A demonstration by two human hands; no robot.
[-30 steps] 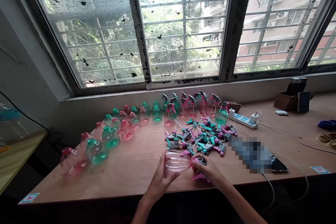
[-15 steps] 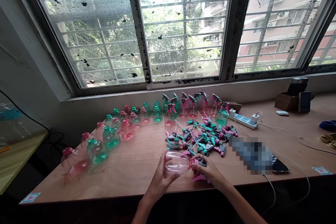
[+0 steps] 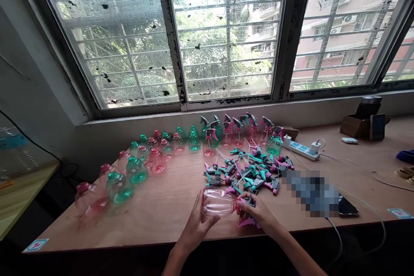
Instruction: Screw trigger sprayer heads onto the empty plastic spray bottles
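Observation:
A clear pink spray bottle [image 3: 218, 202] lies sideways above the table's front edge, its base to the left. My left hand [image 3: 196, 221] is wrapped round the base end. At the neck, my right hand [image 3: 257, 211] grips a grey and pink trigger sprayer head [image 3: 248, 221] that meets the bottle's mouth. Fingers partly hide the joint, so how tightly it sits I cannot tell. Just beyond both hands spreads a pile of loose sprayer heads [image 3: 249, 170] in pink, teal and grey.
Open pink and green bottles [image 3: 137, 170] stand at the left. Bottles with sprayers [image 3: 237, 131] line the wall under the window. To the right are a power strip [image 3: 301, 148], a phone [image 3: 347, 206], cables and a cardboard box [image 3: 352, 125].
Both hands keep their hold on the bottle and sprayer head. The right fingers have shifted slightly at the neck; the view has moved a little.

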